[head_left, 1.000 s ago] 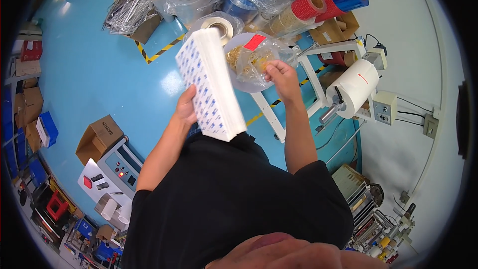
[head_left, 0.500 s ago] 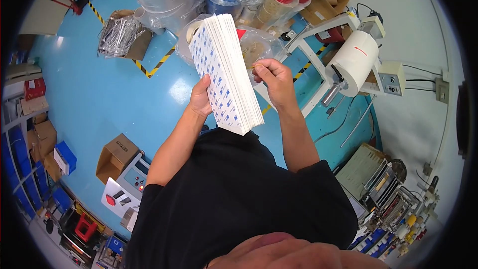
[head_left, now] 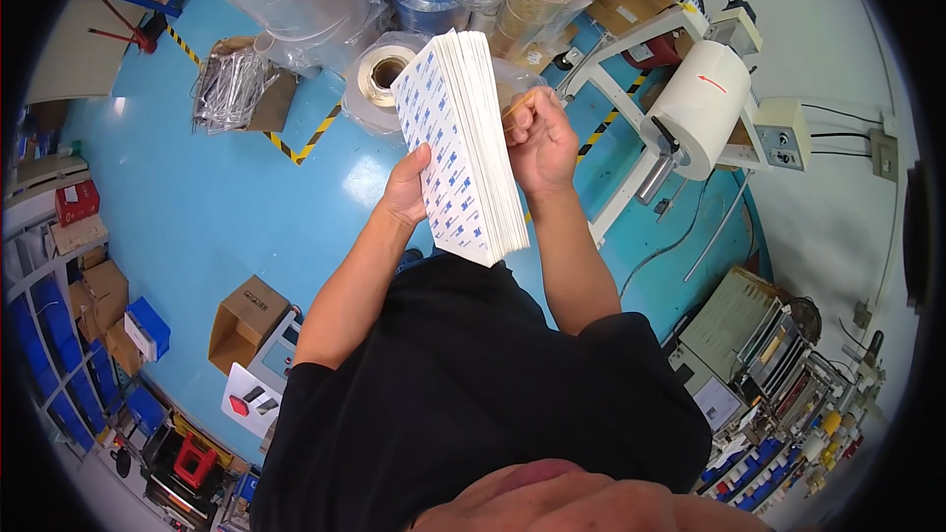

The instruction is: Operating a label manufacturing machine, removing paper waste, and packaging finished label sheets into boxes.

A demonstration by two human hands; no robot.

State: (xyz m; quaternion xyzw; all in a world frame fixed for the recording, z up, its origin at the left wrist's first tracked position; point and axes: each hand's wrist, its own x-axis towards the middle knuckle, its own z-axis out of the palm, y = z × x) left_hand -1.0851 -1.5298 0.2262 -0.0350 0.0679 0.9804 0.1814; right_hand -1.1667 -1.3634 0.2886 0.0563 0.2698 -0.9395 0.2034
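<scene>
1. At far left of the action, an open box of thin silver strips (head_left: 235,89) sits on the blue floor (head_left: 286,202), well apart from the person's hands.

2. The left hand (head_left: 405,187) grips a thick stack of white sheets (head_left: 455,158) by its left side, below the middle, thumb flat against the blue-printed face; its other fingers are hidden behind.

3. Beyond the stack, a roll of tape (head_left: 372,74) shows past its upper left edge.

4. At center, the stack is held up in front of the person's dark shirt (head_left: 473,374), between the two hands. Its long axis runs from the far end, at upper left, to the near end, at lower right; the printed face is turned left, the layered edges right.

5. Just right of those edges, level with the stack's upper half, a thin yellowish rubber band (head_left: 519,103) slants across the narrow gap. Whether it touches the sheets cannot be told.

6. The right hand (head_left: 545,148), fingers curled in a narrow pinch, holds that band. It is the nearer hand to the layered side.

7. Farther right, a large white roll (head_left: 695,113) stands well apart from both hands.
</scene>
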